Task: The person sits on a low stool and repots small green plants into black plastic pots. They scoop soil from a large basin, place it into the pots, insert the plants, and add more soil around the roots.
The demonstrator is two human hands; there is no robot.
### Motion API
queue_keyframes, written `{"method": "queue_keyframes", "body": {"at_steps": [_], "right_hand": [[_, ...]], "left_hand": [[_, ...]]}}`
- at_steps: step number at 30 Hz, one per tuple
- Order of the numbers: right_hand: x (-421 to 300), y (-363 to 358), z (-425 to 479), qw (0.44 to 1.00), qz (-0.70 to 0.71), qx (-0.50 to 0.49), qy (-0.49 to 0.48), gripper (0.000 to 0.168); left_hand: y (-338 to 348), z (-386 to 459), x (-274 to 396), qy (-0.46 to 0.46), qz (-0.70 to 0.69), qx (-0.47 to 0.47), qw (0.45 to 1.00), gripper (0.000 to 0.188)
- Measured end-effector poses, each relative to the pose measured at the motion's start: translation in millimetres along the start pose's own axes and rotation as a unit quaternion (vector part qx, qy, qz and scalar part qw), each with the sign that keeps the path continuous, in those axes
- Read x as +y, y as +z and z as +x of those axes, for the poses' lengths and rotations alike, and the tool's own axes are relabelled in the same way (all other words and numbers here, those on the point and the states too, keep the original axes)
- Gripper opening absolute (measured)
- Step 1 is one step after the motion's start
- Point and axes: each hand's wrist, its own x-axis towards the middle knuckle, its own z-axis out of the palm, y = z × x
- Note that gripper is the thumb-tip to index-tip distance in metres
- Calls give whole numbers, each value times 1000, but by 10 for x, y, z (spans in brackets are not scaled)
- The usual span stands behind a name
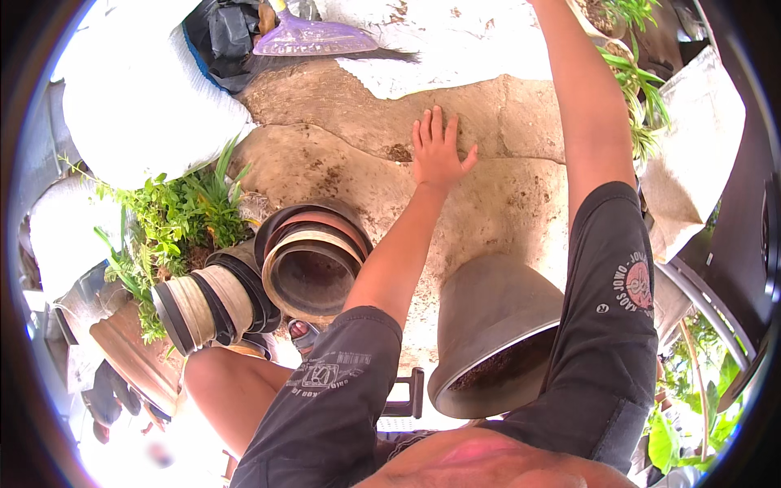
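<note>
My left hand [440,149] rests flat, fingers spread, on a brown, soil-stained sack or sheet [366,140] laid over the ground. It holds nothing. My right arm stretches up past the top edge of the picture, so that hand is out of view. Between my arms a large dark plastic pot [497,317] lies tipped on its side, its mouth towards me and soil inside. Nested plant pots [314,274] lie beside my left forearm, with a second row of nested pots [210,299] further left.
A purple broom head [317,36] lies at the top. Leafy plants [177,219] and a full white sack [146,97] are at the left. Striped-leaf plants [637,91] and a pale bag [689,146] stand at the right. Part of a small seat [417,393] shows below me.
</note>
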Motion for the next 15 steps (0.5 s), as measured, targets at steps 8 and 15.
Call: {"method": "queue_keyframes", "body": {"at_steps": [8,15], "right_hand": [[-118,191,414,999,29,-18,-6,15],[-63,260,195,1000,28,-6,0,11]], "left_hand": [[-84,34,31,-20,21,-111,993,76],[-101,35,24,-20,4,-114,993,74]]}}
